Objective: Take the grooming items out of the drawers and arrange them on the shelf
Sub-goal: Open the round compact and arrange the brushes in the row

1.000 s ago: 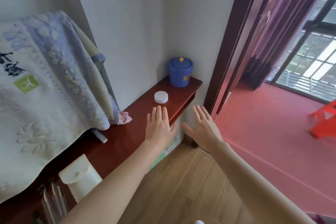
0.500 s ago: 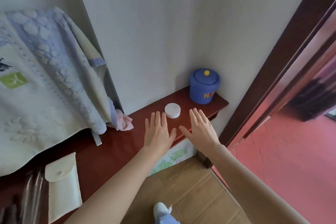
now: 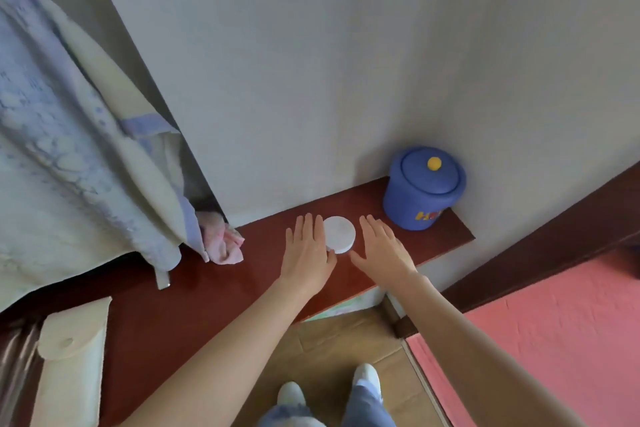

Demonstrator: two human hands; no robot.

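A small round white jar (image 3: pixel 341 233) lies on the dark red wooden shelf (image 3: pixel 194 302) against the wall. My left hand (image 3: pixel 307 253) is flat over the shelf with fingers spread, its fingertips overlapping the jar's left edge. My right hand (image 3: pixel 382 248) is flat and open just right of the jar, thumb near its front edge. Neither hand holds anything. A blue lidded pot (image 3: pixel 423 189) with a yellow knob stands at the shelf's right end. No drawer is in view.
A cream snap pouch (image 3: pixel 71 360) lies on the shelf at lower left. A pale blue patterned blanket (image 3: pixel 65 156) hangs over the left part, with a pink cloth (image 3: pixel 223 241) below its corner. A dark door frame (image 3: pixel 554 246) and pink floor (image 3: pixel 554 340) are at right.
Both hands moved forward over the shelf until they flank the white jar. The view turned left and down, so the balcony dropped out and my feet came into sight.
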